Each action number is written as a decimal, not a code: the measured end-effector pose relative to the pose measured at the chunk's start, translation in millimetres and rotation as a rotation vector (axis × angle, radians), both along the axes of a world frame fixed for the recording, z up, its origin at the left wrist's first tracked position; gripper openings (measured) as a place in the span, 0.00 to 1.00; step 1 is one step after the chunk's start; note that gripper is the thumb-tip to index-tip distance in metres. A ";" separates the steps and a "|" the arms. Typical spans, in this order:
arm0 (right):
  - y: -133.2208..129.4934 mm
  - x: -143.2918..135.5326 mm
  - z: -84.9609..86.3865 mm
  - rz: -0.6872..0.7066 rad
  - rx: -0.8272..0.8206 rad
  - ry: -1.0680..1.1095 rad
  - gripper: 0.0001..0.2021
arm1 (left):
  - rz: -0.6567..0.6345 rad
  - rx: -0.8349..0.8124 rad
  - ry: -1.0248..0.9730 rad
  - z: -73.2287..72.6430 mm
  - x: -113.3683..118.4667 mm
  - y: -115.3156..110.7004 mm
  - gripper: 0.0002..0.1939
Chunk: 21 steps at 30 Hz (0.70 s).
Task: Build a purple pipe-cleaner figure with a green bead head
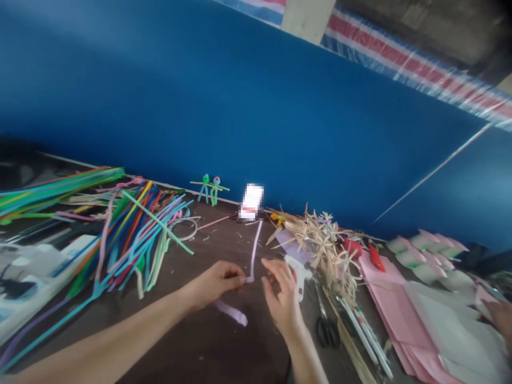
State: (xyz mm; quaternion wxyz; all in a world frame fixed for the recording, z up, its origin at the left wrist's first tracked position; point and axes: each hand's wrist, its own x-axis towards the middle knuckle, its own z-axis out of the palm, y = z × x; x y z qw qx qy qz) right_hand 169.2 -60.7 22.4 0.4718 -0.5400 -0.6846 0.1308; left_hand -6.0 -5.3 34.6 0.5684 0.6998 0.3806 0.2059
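Note:
A light purple pipe cleaner point(255, 250) is pinched in the fingertips of my left hand point(224, 280). From the pinch it bends and runs up and away across the dark table point(192, 341). A second purple length point(232, 313) shows below the left wrist; whether it is the same pipe cleaner I cannot tell. My right hand point(280, 290) hovers just right of the bend, its fingers curved and apart, with nothing visible in them. Beyond the hands, two small pipe-cleaner figures point(215, 192) lean near the blue wall.
Bundles of coloured pipe cleaners point(132, 234) cover the left side. On the right lie a white-handled tool point(299, 274), black scissors point(328, 328), a heap of straw-coloured strips point(320, 240) and pink sheets point(384, 298). Another person's hand point(498, 314) is at the right edge.

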 end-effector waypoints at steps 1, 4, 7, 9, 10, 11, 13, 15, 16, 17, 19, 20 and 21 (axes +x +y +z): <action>0.8 -0.9 2.5 0.036 0.018 -0.052 0.18 | -0.002 -0.061 -0.030 1.2 0.8 -1.9 0.16; 3.7 -5.3 7.8 0.095 0.018 -0.103 0.20 | -0.006 -0.170 -0.121 4.3 4.1 -6.2 0.17; 5.4 -8.7 11.9 0.095 0.017 -0.095 0.20 | 0.007 -0.226 -0.207 6.7 6.1 -6.4 0.16; 5.7 -10.0 14.7 0.097 0.030 -0.105 0.20 | 0.011 -0.279 -0.260 7.8 5.7 -5.4 0.15; 5.7 -10.5 16.0 0.102 0.038 -0.116 0.20 | 0.009 -0.311 -0.286 8.2 5.0 -5.0 0.15; 5.6 -10.9 17.2 0.107 0.049 -0.127 0.20 | 0.004 -0.343 -0.312 8.6 4.0 -4.8 0.14; 5.1 -11.8 19.2 0.108 0.079 -0.150 0.18 | -0.011 -0.406 -0.358 9.3 1.5 -5.2 0.14; 4.1 -12.6 21.0 0.099 0.116 -0.183 0.17 | -0.022 -0.462 -0.393 10.2 -1.3 -6.2 0.13; 3.5 -12.9 22.1 0.095 0.134 -0.206 0.16 | -0.027 -0.486 -0.404 10.8 -2.6 -6.9 0.13; 2.9 -13.3 23.4 0.091 0.146 -0.233 0.16 | -0.031 -0.503 -0.411 11.5 -3.8 -7.5 0.13; 1.7 -14.2 26.7 0.086 0.156 -0.279 0.14 | -0.030 -0.510 -0.419 12.9 -5.4 -9.0 0.13; 1.2 -14.9 28.4 0.089 0.153 -0.292 0.12 | -0.023 -0.498 -0.418 13.5 -5.7 -9.8 0.13; 0.8 -15.7 29.9 0.100 0.144 -0.296 0.11 | -0.009 -0.474 -0.414 13.9 -5.6 -10.7 0.13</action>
